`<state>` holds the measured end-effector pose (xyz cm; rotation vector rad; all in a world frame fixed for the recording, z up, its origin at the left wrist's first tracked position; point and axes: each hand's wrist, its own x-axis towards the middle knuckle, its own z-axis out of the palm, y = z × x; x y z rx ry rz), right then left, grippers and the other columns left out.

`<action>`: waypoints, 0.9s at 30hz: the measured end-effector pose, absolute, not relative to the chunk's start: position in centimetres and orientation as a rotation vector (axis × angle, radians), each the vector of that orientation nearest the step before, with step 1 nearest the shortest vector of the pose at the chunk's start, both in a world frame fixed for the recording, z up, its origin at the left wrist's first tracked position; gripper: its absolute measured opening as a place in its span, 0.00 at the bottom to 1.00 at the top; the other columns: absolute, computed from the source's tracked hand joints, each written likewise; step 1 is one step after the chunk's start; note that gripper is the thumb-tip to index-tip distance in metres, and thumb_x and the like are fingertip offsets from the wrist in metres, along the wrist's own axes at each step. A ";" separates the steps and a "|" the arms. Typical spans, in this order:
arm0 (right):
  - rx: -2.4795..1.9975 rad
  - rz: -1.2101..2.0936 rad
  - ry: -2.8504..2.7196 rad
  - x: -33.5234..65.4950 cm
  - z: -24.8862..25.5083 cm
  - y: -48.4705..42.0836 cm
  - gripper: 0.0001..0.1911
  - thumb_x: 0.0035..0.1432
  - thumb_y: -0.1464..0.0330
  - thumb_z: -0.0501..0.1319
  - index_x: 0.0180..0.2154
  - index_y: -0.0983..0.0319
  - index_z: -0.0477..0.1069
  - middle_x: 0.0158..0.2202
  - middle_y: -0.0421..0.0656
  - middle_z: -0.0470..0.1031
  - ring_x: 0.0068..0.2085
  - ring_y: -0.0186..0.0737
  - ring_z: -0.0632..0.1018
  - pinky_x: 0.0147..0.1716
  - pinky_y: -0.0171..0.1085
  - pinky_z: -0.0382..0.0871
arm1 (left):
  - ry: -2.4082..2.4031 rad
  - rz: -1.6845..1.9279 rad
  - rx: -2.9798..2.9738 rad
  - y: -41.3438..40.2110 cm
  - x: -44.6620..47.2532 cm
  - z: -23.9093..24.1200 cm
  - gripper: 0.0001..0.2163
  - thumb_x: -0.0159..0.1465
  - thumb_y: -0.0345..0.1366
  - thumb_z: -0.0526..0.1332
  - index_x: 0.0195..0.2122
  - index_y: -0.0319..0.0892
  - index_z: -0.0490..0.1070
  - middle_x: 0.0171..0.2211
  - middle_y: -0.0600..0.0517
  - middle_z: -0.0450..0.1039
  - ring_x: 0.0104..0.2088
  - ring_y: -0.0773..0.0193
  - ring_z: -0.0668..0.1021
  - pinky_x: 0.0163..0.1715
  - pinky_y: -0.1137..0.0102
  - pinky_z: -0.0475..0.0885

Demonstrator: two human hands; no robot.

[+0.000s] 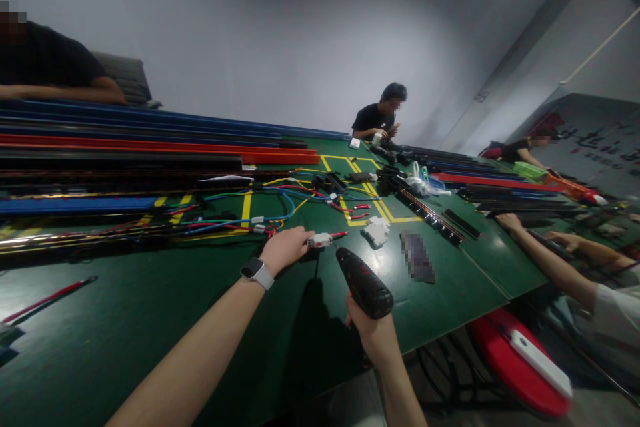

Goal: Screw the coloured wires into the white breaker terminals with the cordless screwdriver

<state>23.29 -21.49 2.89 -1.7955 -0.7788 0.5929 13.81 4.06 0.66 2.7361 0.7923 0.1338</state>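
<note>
My left hand [286, 250], with a watch on the wrist, is closed on a small white connector [320, 240] that has a red lead on its right side. Wrapped round the grip of a black power screwdriver [367, 283] is my right hand [367, 327]. The tool's tip points up and left, close to the connector; I cannot tell whether they touch. A pile of white connectors [376, 231] lies just right of the tool's tip. Coloured wires [235, 223] run leftward from behind my left hand.
Long blue, red and black rails [160, 147] cover the back left of the green table [165, 327]. A dark blurred-out flat object [417, 257] lies right of the screwdriver. Co-workers sit across and to the right, one with an arm [555, 267] on the table. A red stool [515, 360] stands below.
</note>
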 end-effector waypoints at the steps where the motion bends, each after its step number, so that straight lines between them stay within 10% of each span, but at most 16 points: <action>1: -1.783 0.593 -0.784 23.3 2.9 -21.5 0.17 0.57 0.55 0.63 0.25 0.61 0.74 0.20 0.40 0.72 0.25 0.39 0.74 0.30 0.37 0.72 | 0.794 0.131 2.733 4.1 13.8 0.7 0.15 0.70 0.44 0.54 0.53 0.54 0.75 0.45 0.46 0.76 0.43 0.55 0.80 0.39 0.67 0.71; 27: -1.804 0.610 -0.790 23.3 3.0 -21.4 0.17 0.57 0.57 0.62 0.22 0.60 0.71 0.22 0.39 0.71 0.25 0.38 0.73 0.31 0.37 0.70 | 0.797 0.140 2.717 4.0 13.8 0.8 0.17 0.70 0.44 0.55 0.58 0.57 0.72 0.47 0.46 0.76 0.46 0.55 0.80 0.43 0.66 0.72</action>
